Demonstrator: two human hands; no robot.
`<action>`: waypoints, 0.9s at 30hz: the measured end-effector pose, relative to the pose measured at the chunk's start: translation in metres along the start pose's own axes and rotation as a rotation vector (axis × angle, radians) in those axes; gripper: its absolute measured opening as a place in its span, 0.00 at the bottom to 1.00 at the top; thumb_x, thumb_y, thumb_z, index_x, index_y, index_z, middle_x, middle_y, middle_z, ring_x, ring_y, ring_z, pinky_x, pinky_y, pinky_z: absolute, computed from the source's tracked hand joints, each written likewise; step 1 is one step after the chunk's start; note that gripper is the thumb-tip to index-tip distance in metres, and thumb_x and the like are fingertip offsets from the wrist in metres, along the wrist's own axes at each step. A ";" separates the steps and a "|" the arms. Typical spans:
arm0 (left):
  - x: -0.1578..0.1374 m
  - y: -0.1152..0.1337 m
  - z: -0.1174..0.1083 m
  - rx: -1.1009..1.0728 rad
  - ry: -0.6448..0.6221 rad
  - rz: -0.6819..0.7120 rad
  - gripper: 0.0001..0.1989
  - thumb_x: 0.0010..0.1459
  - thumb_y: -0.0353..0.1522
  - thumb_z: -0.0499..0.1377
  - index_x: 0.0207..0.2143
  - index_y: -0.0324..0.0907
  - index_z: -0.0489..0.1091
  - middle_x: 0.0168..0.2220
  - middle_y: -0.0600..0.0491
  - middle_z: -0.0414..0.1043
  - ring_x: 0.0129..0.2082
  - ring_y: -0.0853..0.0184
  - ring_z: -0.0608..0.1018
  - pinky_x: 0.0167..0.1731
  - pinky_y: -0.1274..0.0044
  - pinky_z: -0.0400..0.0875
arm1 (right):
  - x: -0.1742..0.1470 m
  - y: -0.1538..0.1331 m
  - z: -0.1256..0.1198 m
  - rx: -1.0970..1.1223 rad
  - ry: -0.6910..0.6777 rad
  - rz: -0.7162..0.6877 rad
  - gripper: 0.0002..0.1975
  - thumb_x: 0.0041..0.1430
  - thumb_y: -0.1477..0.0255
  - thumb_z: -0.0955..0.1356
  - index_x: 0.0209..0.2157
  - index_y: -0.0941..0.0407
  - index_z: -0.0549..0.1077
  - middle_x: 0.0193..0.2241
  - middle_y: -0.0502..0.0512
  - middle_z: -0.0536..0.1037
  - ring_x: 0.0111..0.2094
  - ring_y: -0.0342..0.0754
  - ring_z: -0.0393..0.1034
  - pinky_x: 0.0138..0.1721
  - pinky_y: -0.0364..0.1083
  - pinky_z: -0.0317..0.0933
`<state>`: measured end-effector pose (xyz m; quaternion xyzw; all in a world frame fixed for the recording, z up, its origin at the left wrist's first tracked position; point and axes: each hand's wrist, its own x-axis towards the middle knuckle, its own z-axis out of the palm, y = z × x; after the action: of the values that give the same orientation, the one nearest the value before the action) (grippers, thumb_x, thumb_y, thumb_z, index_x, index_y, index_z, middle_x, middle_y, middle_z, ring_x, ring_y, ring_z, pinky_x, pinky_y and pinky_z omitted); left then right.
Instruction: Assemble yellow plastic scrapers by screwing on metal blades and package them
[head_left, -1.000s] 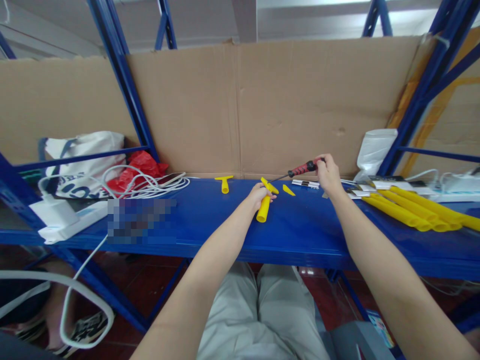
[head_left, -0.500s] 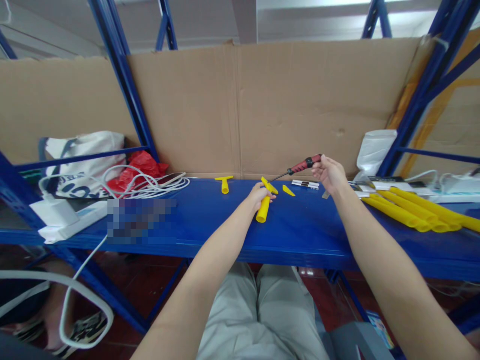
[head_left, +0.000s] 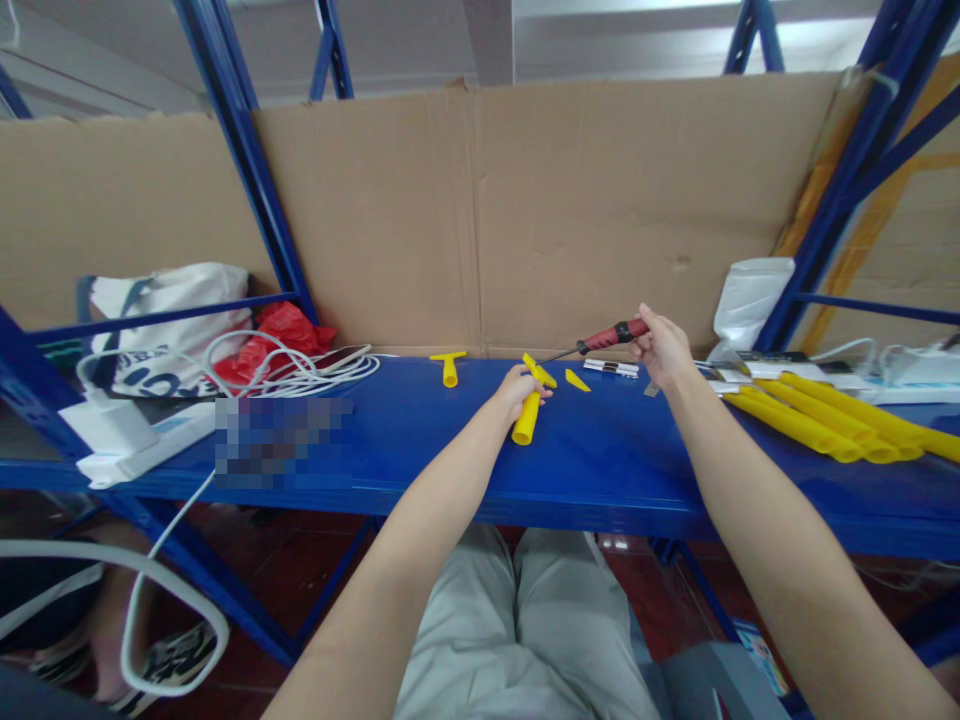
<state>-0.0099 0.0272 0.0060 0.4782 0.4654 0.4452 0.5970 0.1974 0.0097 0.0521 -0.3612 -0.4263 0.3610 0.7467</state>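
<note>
On the blue worktop, yellow tubes are laid at the right. Near the middle, a yellow T-shaped handle is gripped by the left hand. A red-black screwdriver is held at its end by the fingers of the right hand; its tip is brought to the T's head, so the work seems to be underway, but completion cannot be judged. A second T-piece and a small flat piece are left untouched. Compared with one second ago, the right hand has been turned; the handle has not been moved.
</note>
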 end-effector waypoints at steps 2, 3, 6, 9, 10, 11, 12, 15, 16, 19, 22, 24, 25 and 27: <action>0.000 0.000 0.000 0.002 0.005 0.004 0.36 0.45 0.12 0.52 0.58 0.39 0.55 0.46 0.40 0.74 0.25 0.67 0.80 0.18 0.82 0.65 | -0.002 -0.003 0.001 0.020 -0.029 0.014 0.18 0.50 0.59 0.72 0.25 0.55 0.62 0.09 0.38 0.54 0.10 0.36 0.52 0.11 0.36 0.50; 0.000 0.000 0.000 0.005 0.008 0.005 0.36 0.45 0.12 0.52 0.58 0.39 0.55 0.47 0.40 0.73 0.25 0.67 0.80 0.18 0.82 0.65 | -0.004 -0.005 0.002 0.030 -0.045 0.029 0.17 0.52 0.59 0.71 0.25 0.55 0.63 0.10 0.40 0.57 0.11 0.36 0.54 0.12 0.36 0.51; 0.000 0.000 0.001 0.021 0.017 0.006 0.36 0.46 0.12 0.51 0.58 0.39 0.55 0.47 0.39 0.73 0.26 0.67 0.80 0.18 0.83 0.65 | -0.008 -0.010 0.003 0.047 -0.071 0.069 0.14 0.56 0.62 0.70 0.26 0.56 0.64 0.14 0.43 0.66 0.14 0.36 0.60 0.15 0.35 0.56; 0.001 0.000 0.001 0.028 0.025 0.004 0.35 0.46 0.12 0.52 0.57 0.39 0.56 0.46 0.40 0.74 0.27 0.66 0.80 0.18 0.82 0.65 | -0.009 -0.010 0.004 0.052 -0.083 0.063 0.15 0.56 0.65 0.70 0.24 0.56 0.62 0.15 0.43 0.66 0.14 0.35 0.60 0.16 0.35 0.56; 0.001 0.000 0.001 0.027 0.026 0.004 0.35 0.46 0.12 0.52 0.57 0.39 0.56 0.46 0.41 0.74 0.27 0.66 0.80 0.18 0.82 0.65 | -0.009 -0.010 0.004 0.054 -0.081 0.053 0.16 0.55 0.65 0.71 0.24 0.56 0.62 0.14 0.42 0.65 0.13 0.35 0.58 0.15 0.35 0.54; 0.001 -0.001 0.001 0.026 0.024 0.005 0.35 0.46 0.12 0.52 0.57 0.39 0.56 0.45 0.41 0.74 0.27 0.66 0.80 0.18 0.82 0.65 | -0.008 -0.009 0.004 0.055 -0.073 0.044 0.17 0.53 0.64 0.72 0.23 0.55 0.61 0.13 0.41 0.63 0.12 0.35 0.56 0.14 0.35 0.52; 0.001 -0.001 0.001 0.025 0.022 0.006 0.34 0.47 0.12 0.52 0.57 0.39 0.56 0.45 0.41 0.74 0.27 0.66 0.80 0.18 0.82 0.65 | -0.007 -0.007 0.003 0.054 -0.058 0.036 0.19 0.52 0.63 0.72 0.23 0.55 0.59 0.13 0.41 0.62 0.12 0.35 0.56 0.13 0.35 0.51; 0.001 -0.001 0.001 0.025 0.013 0.006 0.33 0.46 0.12 0.52 0.56 0.39 0.57 0.44 0.43 0.74 0.28 0.66 0.80 0.18 0.83 0.65 | -0.003 -0.004 0.001 0.033 0.001 0.037 0.22 0.48 0.61 0.74 0.22 0.55 0.57 0.12 0.41 0.61 0.12 0.35 0.56 0.12 0.36 0.50; 0.001 -0.001 0.001 0.025 0.013 0.005 0.34 0.46 0.12 0.53 0.55 0.40 0.58 0.44 0.43 0.74 0.29 0.65 0.80 0.19 0.82 0.65 | -0.002 -0.002 0.000 0.022 0.011 0.041 0.23 0.47 0.60 0.74 0.22 0.55 0.57 0.12 0.40 0.61 0.12 0.36 0.55 0.12 0.36 0.50; 0.001 -0.001 0.001 0.022 0.021 0.005 0.34 0.46 0.12 0.53 0.55 0.40 0.58 0.43 0.44 0.75 0.29 0.65 0.80 0.19 0.82 0.65 | 0.000 -0.001 -0.002 -0.005 0.008 0.038 0.23 0.46 0.58 0.74 0.23 0.54 0.58 0.10 0.39 0.57 0.11 0.36 0.52 0.11 0.37 0.49; 0.000 -0.001 0.001 0.024 0.025 0.004 0.34 0.46 0.13 0.53 0.55 0.41 0.57 0.44 0.44 0.75 0.28 0.66 0.80 0.18 0.83 0.65 | -0.001 -0.002 -0.002 -0.010 -0.024 0.048 0.19 0.49 0.58 0.72 0.25 0.54 0.62 0.09 0.39 0.54 0.11 0.37 0.51 0.11 0.37 0.48; -0.001 0.000 0.001 0.026 0.026 0.003 0.33 0.46 0.13 0.53 0.55 0.40 0.57 0.44 0.43 0.74 0.28 0.66 0.80 0.18 0.83 0.65 | -0.004 -0.004 -0.002 -0.001 -0.063 0.065 0.16 0.53 0.59 0.70 0.25 0.55 0.64 0.09 0.40 0.57 0.11 0.37 0.53 0.12 0.36 0.49; -0.001 0.000 0.001 0.025 0.027 0.003 0.34 0.46 0.13 0.53 0.55 0.40 0.57 0.44 0.43 0.74 0.27 0.66 0.80 0.18 0.83 0.65 | -0.005 -0.005 -0.001 0.006 -0.080 0.069 0.16 0.54 0.60 0.70 0.25 0.55 0.63 0.11 0.42 0.59 0.12 0.37 0.55 0.13 0.36 0.51; -0.002 0.001 0.001 0.021 0.027 0.002 0.34 0.46 0.13 0.54 0.56 0.40 0.57 0.45 0.43 0.74 0.27 0.66 0.80 0.18 0.83 0.65 | -0.007 -0.007 0.000 0.014 -0.108 0.066 0.15 0.55 0.62 0.70 0.25 0.55 0.62 0.14 0.44 0.65 0.15 0.37 0.59 0.15 0.36 0.53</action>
<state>-0.0093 0.0256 0.0069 0.4789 0.4774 0.4473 0.5854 0.1962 0.0001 0.0555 -0.3499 -0.4512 0.4075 0.7127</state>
